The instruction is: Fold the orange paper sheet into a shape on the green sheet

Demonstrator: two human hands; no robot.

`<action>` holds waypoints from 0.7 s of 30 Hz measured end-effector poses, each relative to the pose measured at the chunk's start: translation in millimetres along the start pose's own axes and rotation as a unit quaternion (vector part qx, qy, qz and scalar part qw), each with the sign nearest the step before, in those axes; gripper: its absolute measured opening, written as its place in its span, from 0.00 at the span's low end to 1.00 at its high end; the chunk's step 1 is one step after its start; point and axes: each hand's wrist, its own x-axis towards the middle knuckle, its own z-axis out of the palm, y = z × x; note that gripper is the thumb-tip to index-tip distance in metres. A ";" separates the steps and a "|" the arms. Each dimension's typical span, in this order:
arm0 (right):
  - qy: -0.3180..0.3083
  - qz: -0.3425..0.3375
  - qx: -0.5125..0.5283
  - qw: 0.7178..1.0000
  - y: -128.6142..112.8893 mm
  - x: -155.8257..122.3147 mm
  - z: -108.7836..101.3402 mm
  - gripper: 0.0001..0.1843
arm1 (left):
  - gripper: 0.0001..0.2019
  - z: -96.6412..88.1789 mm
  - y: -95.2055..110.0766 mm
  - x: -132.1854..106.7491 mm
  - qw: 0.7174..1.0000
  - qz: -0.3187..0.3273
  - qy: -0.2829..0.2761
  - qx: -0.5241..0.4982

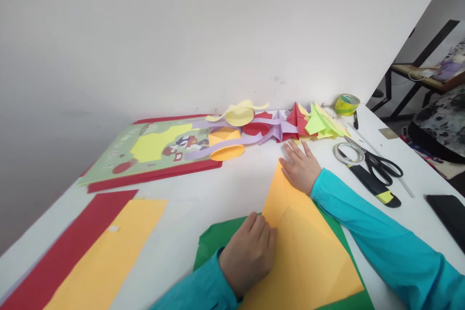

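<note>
An orange paper sheet (305, 247), partly folded to a point, lies on a green sheet (214, 242) on the white table (203, 193). My left hand (249, 252) rests on the orange sheet's left edge with its fingers curled and pressed down on the fold. My right hand (301, 167) lies flat with fingers spread, pressing the sheet's far tip against the table. Both arms wear teal sleeves.
Red (65, 247) and orange (109, 256) paper strips lie at the left. A picture book (152, 147) and several folded paper shapes (276, 123) line the wall. Tape ring (348, 151), scissors (381, 164), a knife (374, 186), a tape roll (347, 104) and a dark phone (448, 213) are at the right.
</note>
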 end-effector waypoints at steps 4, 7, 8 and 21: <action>0.021 -0.016 -0.001 1.000 0.5 -0.2 1.2 0.16 | 0.16 -8.4 2.3 -8.4 1.000 0.002 0.007 -0.025; 0.022 -0.014 0.004 1.000 0.8 0.1 1.1 0.16 | 0.16 -14.3 4.7 -14.3 0.999 0.001 0.016 -0.034; 0.022 -0.015 0.005 1.000 0.9 0.4 0.9 0.16 | 0.17 -16.1 5.7 -16.2 0.999 0.001 0.017 -0.037; 0.035 -0.014 0.009 0.999 1.6 -0.5 1.2 0.15 | 0.15 -27.1 19.3 -33.7 0.998 -0.015 0.013 -0.051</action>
